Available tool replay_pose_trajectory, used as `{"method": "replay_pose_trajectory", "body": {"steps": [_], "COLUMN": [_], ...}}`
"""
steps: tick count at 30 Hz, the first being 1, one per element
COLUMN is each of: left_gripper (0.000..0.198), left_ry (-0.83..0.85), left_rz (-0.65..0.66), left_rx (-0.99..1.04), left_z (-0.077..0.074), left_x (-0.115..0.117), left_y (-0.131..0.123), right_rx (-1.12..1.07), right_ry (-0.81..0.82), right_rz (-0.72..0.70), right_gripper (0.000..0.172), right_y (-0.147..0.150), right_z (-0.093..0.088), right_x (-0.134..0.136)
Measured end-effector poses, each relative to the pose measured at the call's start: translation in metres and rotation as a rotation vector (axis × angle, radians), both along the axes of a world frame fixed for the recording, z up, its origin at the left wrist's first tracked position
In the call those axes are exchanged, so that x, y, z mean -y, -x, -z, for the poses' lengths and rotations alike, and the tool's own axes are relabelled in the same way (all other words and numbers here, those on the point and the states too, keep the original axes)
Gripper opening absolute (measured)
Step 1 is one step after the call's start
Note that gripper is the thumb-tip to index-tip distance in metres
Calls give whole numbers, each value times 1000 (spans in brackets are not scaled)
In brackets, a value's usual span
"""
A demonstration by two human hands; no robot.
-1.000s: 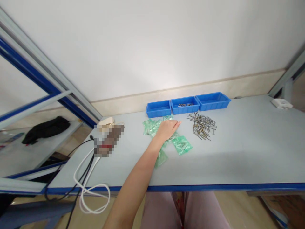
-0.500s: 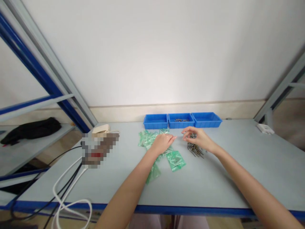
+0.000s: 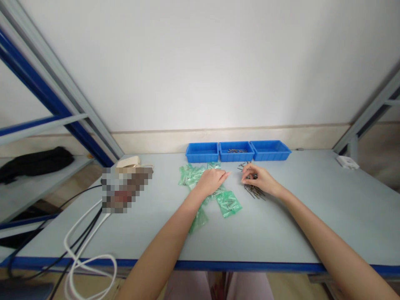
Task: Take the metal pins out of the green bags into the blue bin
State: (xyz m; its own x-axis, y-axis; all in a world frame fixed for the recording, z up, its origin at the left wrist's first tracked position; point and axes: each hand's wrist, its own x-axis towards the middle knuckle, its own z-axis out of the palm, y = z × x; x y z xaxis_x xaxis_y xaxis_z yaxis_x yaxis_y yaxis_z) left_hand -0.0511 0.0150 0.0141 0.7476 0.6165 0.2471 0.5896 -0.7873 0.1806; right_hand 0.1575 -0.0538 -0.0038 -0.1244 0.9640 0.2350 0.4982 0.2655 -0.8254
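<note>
My left hand (image 3: pixel 211 181) lies flat, fingers stretched out, on a heap of small green plastic bags (image 3: pixel 191 175). One green bag (image 3: pixel 228 203) lies just right of my wrist, another (image 3: pixel 198 218) beside my forearm. My right hand (image 3: pixel 258 178) rests on a pile of loose metal screws (image 3: pixel 253 191), its fingertips pinched together on the pile; what they hold is too small to make out. Behind both hands stand three blue bins: the left one (image 3: pixel 201 152), the middle one (image 3: pixel 236 151) with a few screws in it, the right one (image 3: pixel 270 150).
The grey table (image 3: pixel 281 225) has a blue front edge. White and black cables (image 3: pixel 84 246) hang over its left front corner beside a blurred object (image 3: pixel 125 188). A white part (image 3: pixel 346 161) lies at the far right. A black bag (image 3: pixel 34 161) sits on the neighbouring bench.
My right hand came into view and settled on the screw pile, fingers closing into a pinch. My left hand stayed on the green bags. The camera tilted and shifted.
</note>
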Motion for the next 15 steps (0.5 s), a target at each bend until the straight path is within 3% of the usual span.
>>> {"method": "replay_pose_trajectory", "body": {"steps": [8, 15], "left_gripper": [46, 46], "left_ry": [-20, -2], "left_rz": [-5, -13], "left_rx": [-4, -12], "left_z": [1, 1], "left_x": [0, 0], "left_y": [0, 0], "right_rx": [154, 67], "right_ry": [-128, -61], "right_rz": [1, 33], "right_gripper": [23, 28], "right_y": [-3, -6], "right_z": [-5, -4], "right_x": [1, 0]}}
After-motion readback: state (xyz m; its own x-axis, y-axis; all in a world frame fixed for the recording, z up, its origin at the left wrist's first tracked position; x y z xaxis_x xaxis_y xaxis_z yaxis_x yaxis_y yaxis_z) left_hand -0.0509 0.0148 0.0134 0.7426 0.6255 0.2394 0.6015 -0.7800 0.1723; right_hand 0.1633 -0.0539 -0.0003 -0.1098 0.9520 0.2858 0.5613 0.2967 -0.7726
